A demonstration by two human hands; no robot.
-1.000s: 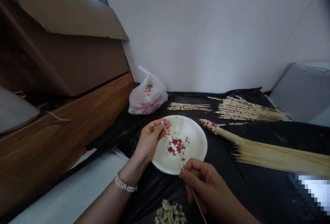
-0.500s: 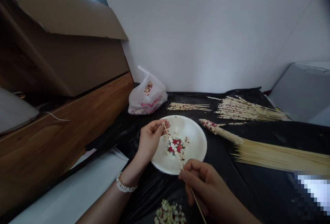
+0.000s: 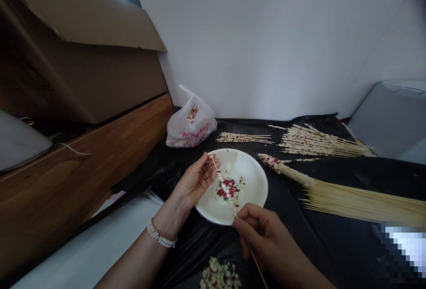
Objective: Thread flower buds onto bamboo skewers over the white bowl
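1. A black plastic sheet (image 3: 333, 244) covers the work surface, which runs back to a plain white wall (image 3: 266, 36).
2. A wooden panel (image 3: 83, 169) and cardboard box (image 3: 83, 58) rise on the left.
3. The right hand (image 3: 266, 240) pinches a thin skewer (image 3: 229, 195), threaded with pale and red pieces, above a white floral plate (image 3: 256, 178).
4. The left hand (image 3: 195, 180), fingers loosely open, touches the skewer's tip.
5. Behind lie a plastic bag (image 3: 191, 124), finished skewers (image 3: 316, 142) and bare sticks (image 3: 359, 200).
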